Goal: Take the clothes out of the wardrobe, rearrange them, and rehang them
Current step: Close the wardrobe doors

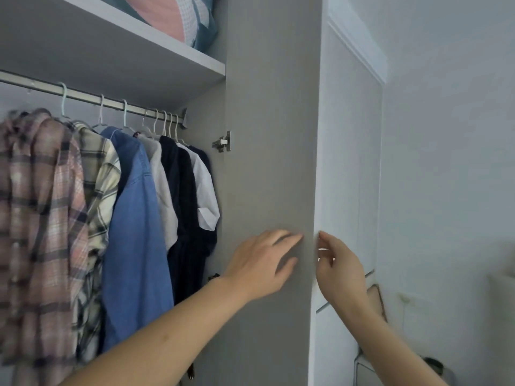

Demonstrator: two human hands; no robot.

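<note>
The wardrobe stands open, its grey door [274, 121] swung out in the middle of view. My left hand [260, 263] lies flat with straight fingers on the door's inner face. At the door's outer edge my right hand [338, 270] has its fingers lightly bent against that edge, holding nothing else. On the metal rail [92, 97] hang several garments on white hangers: a pink plaid shirt [39, 218], a cream plaid shirt [100, 179], a blue denim shirt [136, 232], a grey top [164, 188], dark clothes [185, 218] and a white shirt [206, 190].
A shelf [156, 48] above the rail carries folded pink and teal bedding [178, 18]. A metal hinge [223, 142] sits on the door's inner side. White wall panelling [351, 162] fills the right, with dim objects low at the right corner.
</note>
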